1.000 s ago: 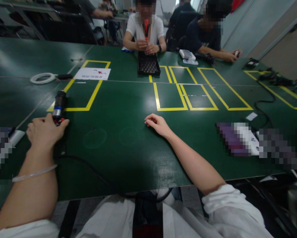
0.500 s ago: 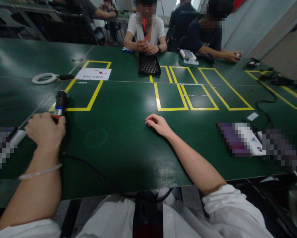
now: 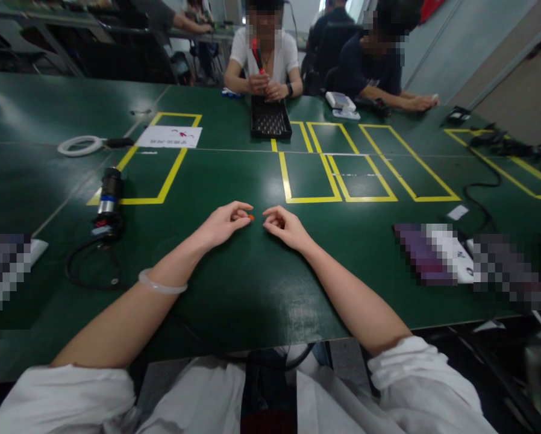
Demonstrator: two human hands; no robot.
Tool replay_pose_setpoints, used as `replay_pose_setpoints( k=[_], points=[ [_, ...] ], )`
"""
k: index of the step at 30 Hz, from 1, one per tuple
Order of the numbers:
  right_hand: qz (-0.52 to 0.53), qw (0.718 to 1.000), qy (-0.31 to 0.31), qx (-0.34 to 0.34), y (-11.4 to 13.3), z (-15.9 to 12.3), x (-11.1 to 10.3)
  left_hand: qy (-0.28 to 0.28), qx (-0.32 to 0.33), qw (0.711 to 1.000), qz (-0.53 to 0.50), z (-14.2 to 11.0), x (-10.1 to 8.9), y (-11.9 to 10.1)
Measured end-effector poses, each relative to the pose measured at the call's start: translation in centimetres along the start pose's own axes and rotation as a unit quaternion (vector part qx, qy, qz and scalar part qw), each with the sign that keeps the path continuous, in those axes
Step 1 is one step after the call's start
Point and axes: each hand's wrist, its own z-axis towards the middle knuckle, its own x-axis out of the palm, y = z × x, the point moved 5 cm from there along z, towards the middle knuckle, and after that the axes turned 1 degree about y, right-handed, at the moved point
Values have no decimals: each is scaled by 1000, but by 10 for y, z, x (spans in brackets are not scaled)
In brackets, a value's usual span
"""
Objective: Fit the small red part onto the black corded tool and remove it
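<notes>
My left hand [image 3: 223,224] is over the middle of the green table [image 3: 252,289], its fingers pinching a small orange piece [image 3: 251,217] that pokes out at the fingertips. What kind of piece it is cannot be made out. Just across a narrow gap, my right hand [image 3: 291,229] has its fingers curled together; anything inside them is hidden. Off to the left lies a black cylindrical device [image 3: 110,196] with silver and blue bands, a bit of red near its lower end and a dark cable [image 3: 74,274]. Neither hand touches it.
Yellow tape [image 3: 315,199] marks rectangles on the table. A paper sheet [image 3: 168,137] and a white cable coil [image 3: 81,145] lie far left; a purple-and-white packet [image 3: 426,253] lies right. Opposite, a person [image 3: 265,66] holds a red-and-black tool over a black tray [image 3: 270,134].
My left hand has left the black cylindrical device and moved right, close to my right hand, with the small orange piece now visible in its fingers. My right hand has stayed nearly still.
</notes>
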Motion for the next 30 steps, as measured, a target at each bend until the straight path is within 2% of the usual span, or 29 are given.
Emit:
replay_pose_setpoints(
  k=[3, 5, 8, 11, 15, 22, 26, 30],
  points=[
    [-37, 999, 17, -34, 6, -1, 2, 64, -14, 994, -83, 11, 19, -7],
    [-75, 996, 18, -42, 9, -1, 2, 88, -16, 991, -99, 12, 26, -11],
    [-99, 994, 11, -36, 12, -1, 1, 67, -23, 993, -98, 10, 28, -9],
    [-81, 996, -10, -26, 11, -1, 0, 42, -39, 991, -122, 8, 27, -2],
    [-66, 997, -30, -30, 8, -1, -2, 36, -43, 990, -132, 8, 28, 4],
    [-45, 999, -16, -15, 1, -1, 1, 15, -6, 990, -140, 7, 34, 3],
    [9, 1000, -29, 5, -1, 0, 0, 0, 25, 991, -131, 6, 34, 4],
    [11, 999, -38, 7, -1, 2, -2, -3, 49, 994, -102, 7, 34, 3]
  ],
)
